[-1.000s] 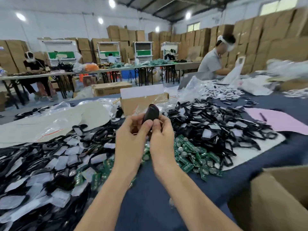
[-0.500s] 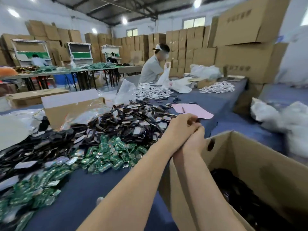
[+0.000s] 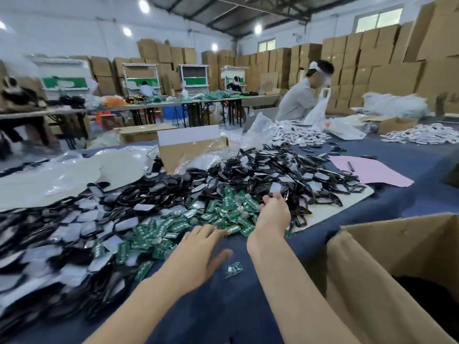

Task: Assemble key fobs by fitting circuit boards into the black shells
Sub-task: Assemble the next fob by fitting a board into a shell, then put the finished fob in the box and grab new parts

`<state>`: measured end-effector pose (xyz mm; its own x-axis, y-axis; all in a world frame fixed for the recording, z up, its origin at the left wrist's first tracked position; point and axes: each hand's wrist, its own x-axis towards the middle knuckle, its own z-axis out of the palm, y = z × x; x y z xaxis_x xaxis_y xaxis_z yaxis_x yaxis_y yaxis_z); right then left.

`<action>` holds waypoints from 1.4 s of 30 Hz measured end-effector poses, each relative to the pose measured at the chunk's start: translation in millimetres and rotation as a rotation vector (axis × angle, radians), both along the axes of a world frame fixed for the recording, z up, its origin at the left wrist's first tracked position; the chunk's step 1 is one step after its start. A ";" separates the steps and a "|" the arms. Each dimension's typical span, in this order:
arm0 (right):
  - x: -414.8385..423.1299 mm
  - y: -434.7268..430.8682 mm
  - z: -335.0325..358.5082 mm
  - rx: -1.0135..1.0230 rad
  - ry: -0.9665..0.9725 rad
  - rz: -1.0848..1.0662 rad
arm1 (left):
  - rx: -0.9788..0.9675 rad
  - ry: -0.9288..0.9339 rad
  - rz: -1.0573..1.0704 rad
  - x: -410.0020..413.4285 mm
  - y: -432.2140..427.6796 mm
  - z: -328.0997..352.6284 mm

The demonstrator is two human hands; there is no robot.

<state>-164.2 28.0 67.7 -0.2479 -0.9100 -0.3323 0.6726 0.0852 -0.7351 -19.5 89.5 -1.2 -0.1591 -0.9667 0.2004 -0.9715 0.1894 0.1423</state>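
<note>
Green circuit boards [image 3: 223, 212] lie heaped on the blue table, ringed by piles of black shells [image 3: 285, 175] with white stickers. One more board [image 3: 233, 269] lies alone between my forearms. My left hand [image 3: 203, 249] hovers with spread, straight fingers at the near edge of the green heap and holds nothing. My right hand [image 3: 273, 214] reaches over the far side of the heap, its fingertips down among the black shells. I see that hand from behind, so its grip is hidden.
An open cardboard box [image 3: 372, 244] with dark parts inside stands at the near right. A smaller carton [image 3: 188, 152] and plastic bags sit behind the piles. Pink paper [image 3: 372, 172] with a pen lies at the right. A person [image 3: 300, 100] works at the table's far end.
One second ago both hands held a black fob, then moved together over the box at the right. Now they are apart above the piles, and the fob is gone from them.
</note>
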 end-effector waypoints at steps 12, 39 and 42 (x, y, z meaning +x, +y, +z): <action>105.5 1.1 -24.1 -0.063 0.243 0.123 | -0.170 -0.297 0.319 71.9 16.1 -19.5; 228.5 -92.9 -50.7 -0.578 1.248 0.550 | -0.372 0.536 0.496 137.7 -4.2 -17.9; 245.7 -111.3 -47.7 -0.629 1.546 0.730 | -0.390 0.582 0.482 137.1 -4.5 -16.8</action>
